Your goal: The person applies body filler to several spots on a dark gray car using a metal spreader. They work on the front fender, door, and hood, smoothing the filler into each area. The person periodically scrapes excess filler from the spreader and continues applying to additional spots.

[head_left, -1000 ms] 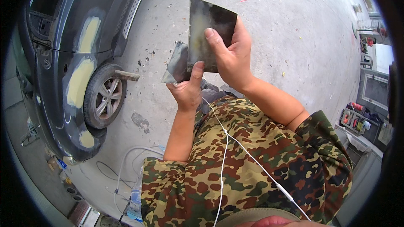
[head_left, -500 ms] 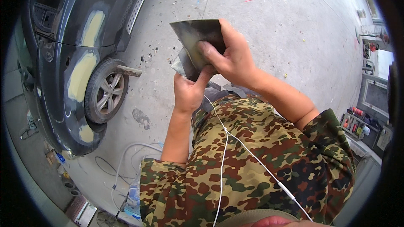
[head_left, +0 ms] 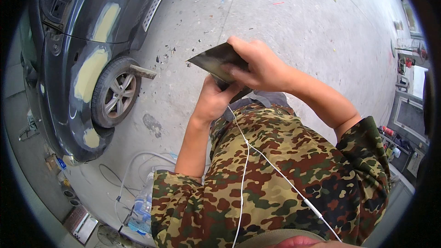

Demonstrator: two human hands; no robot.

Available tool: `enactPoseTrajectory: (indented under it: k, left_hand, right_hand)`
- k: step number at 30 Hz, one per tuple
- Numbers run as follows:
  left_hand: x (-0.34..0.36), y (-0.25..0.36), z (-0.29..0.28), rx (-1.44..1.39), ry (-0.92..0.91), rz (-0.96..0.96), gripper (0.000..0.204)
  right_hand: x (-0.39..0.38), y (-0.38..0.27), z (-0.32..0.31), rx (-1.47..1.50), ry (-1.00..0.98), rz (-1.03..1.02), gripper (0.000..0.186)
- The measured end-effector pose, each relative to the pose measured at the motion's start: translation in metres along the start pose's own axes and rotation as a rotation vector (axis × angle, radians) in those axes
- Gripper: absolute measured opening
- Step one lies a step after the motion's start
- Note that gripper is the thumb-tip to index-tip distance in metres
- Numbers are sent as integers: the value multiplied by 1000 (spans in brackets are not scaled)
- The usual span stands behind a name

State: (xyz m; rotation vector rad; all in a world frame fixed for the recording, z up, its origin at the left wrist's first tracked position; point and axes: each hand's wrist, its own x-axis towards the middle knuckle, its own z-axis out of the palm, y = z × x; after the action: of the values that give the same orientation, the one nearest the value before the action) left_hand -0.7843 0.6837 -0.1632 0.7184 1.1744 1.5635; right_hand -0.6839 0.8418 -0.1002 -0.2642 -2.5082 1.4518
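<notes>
In front of my torso, my right hand (head_left: pixel 262 66) grips a thin dark flat sheet (head_left: pixel 216 59) with straight edges and a dull yellowish smear. Its thumb is blurred and lies across the sheet's face, while the fingers are behind it. My left hand (head_left: pixel 212 101) is closed just below, its thumb pressed along a second dark piece (head_left: pixel 221 82) that partly lies under the first. Whether the two pieces are joined is hidden. Both hands are close together, nearly touching.
At the left stands a dark grey car (head_left: pixel 57 92) with pale yellow filler patches (head_left: pixel 92 76) around its wheel (head_left: pixel 120 94). A flat strip (head_left: pixel 143 71) juts from the wheel. Small debris dots the concrete floor (head_left: pixel 294 27). A hose (head_left: pixel 131 163) lies lower left; a white earphone cable (head_left: pixel 243 174) hangs over my shirt.
Both hands have come lower and the dark sheet has tilted, so it looks narrower. The pale corner seen by my left hand is now mostly hidden. The view has shifted slightly.
</notes>
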Motion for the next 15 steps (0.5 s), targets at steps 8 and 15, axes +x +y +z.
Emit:
enactPoseTrajectory:
  k: [8, 15]
  left_hand:
    - [-17, 0, 4, -363, 45, -34, 28]
    - [-21, 16, 8, 9, 137, -36, 24]
  right_hand:
    - [-1, -11, 20, 293, 432, -34, 27]
    - [8, -17, 18, 175, 323, -40, 26]
